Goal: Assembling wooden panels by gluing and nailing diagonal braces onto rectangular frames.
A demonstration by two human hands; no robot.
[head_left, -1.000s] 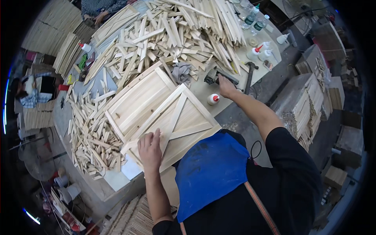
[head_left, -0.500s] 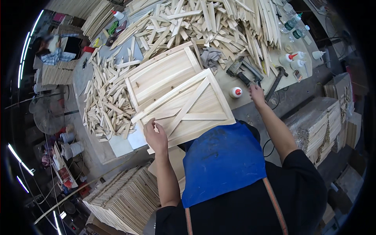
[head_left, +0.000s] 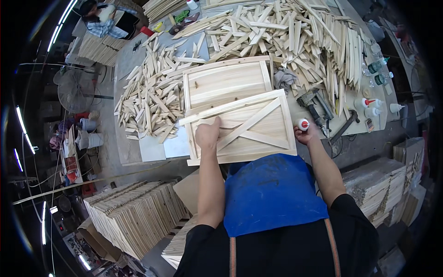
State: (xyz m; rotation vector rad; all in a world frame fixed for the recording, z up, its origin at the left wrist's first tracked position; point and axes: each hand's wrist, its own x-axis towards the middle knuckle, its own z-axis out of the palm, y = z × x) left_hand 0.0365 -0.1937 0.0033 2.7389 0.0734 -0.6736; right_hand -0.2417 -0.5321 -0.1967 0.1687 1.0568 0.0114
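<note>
A framed wooden panel [head_left: 272, 128] with a long diagonal strip [head_left: 254, 121] and shorter strips lies at the table's near edge, against my blue apron [head_left: 277, 194]. My left hand [head_left: 207, 135] is closed over the panel's left part, thumb up, on the end of a short wooden strip [head_left: 231, 123]; its fingertips are hidden beneath the hand. Right of the panel, my right hand [head_left: 306, 135] is closed around a white glue bottle [head_left: 303, 123] with a red tip. Another framed panel [head_left: 226, 83] lies behind, partly covered by the near one.
Loose wooden strips [head_left: 281, 37] heap across the table's back, with a smaller pile [head_left: 154, 99] at left. A nail gun [head_left: 316, 104], a hammer [head_left: 346, 124] and more glue bottles [head_left: 369, 104] lie at right. Stacked panels [head_left: 134, 217] stand below left. Another person [head_left: 108, 25] is at far left.
My right hand has moved from beside the nail gun to the glue bottle and closed on it. My left hand has closed on the short strip. The whole view has shifted.
</note>
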